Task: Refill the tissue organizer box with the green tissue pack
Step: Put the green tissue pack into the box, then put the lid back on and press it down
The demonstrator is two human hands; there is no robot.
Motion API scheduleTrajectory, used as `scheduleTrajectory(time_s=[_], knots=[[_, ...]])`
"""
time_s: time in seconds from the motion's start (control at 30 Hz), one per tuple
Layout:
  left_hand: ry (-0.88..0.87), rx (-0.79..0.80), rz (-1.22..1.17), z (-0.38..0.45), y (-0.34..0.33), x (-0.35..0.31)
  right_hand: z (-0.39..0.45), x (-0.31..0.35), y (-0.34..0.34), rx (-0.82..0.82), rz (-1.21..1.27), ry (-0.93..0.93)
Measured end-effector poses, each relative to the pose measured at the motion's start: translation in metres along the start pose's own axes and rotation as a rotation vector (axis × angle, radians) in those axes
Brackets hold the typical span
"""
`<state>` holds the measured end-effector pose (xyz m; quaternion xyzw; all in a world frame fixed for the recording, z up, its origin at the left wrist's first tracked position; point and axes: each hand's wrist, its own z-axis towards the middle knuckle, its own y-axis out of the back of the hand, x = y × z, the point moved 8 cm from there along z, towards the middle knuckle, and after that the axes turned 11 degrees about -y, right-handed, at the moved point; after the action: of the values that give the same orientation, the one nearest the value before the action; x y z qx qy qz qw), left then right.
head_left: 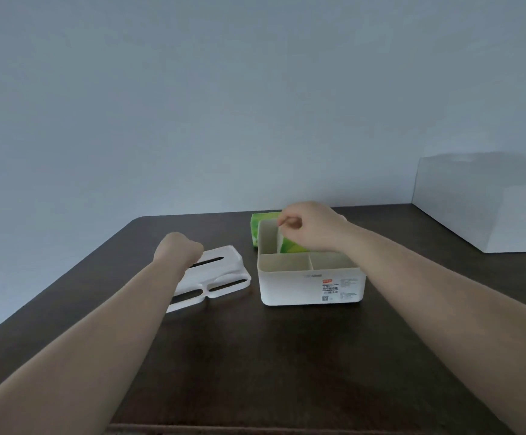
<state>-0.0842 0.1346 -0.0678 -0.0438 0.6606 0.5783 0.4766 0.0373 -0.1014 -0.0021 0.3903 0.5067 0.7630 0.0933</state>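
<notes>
The white tissue organizer box stands open on the dark table, with two small front compartments and a longer rear one. A green tissue pack sits tilted in the rear compartment. My right hand is right above it, fingers pinched shut on its top edge. More green wrapping shows outside the box's far left corner; I cannot tell whether it is a separate pack. The box's white slotted lid lies flat to the left. My left hand curls over the lid's far edge, gripping it.
A large white box stands at the back right corner of the dark table. A plain wall rises behind the table's far edge. The table's left edge runs diagonally close to my left forearm.
</notes>
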Motion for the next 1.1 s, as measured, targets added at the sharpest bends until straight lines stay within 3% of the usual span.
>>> scheduleTrajectory(time_s=[0.23,0.4,0.63,0.97,1.1], knots=[[0.000,0.194,0.355,-0.018,0.008,0.047,0.007,0.060,-0.054,-0.019,-0.194,0.037],[0.029,0.149,0.327,-0.015,0.009,0.060,0.025,0.070,-0.098,0.167,-0.525,-0.079],[0.056,0.206,0.294,-0.015,0.003,0.080,0.032,0.070,-0.140,0.245,-0.944,-0.153],[0.041,0.156,0.178,-0.009,0.008,0.092,0.042,0.060,-0.150,0.245,-0.804,-0.311],[0.069,0.103,0.119,-0.011,0.026,0.099,0.042,0.069,-0.138,0.104,-0.570,-0.302]])
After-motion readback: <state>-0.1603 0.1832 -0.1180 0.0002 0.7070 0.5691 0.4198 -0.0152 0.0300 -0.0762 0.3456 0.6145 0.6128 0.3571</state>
